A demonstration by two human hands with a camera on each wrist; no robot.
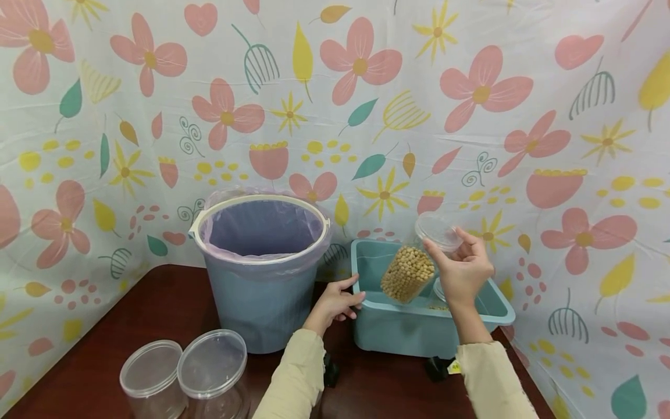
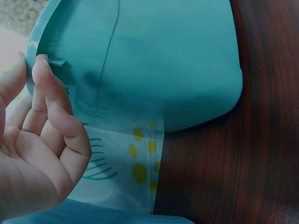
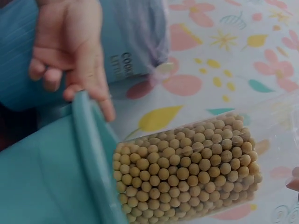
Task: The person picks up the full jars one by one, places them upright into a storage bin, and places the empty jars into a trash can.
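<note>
My right hand (image 1: 463, 265) grips the upper end of a clear plastic jar (image 3: 275, 123), tilted above a teal basin (image 1: 408, 329). Tan soybeans (image 1: 408, 273) fill the jar's lower part; its upper part is clear of beans. Whether a lid closes it, I cannot tell. The left hand (image 1: 337, 299) holds the basin's left rim between thumb and fingers, as the left wrist view shows too. Inside the basin lie a clear round object (image 1: 439, 289), partly hidden by the right hand, and a few loose beans (image 1: 438, 307).
Left of the basin stands a blue bin (image 1: 262, 308) lined with a thin purple bag. Two clear lidded jars (image 1: 152, 369) stand at the table's front left. A flowered curtain (image 1: 335, 116) hangs behind the dark wooden table (image 1: 157, 302).
</note>
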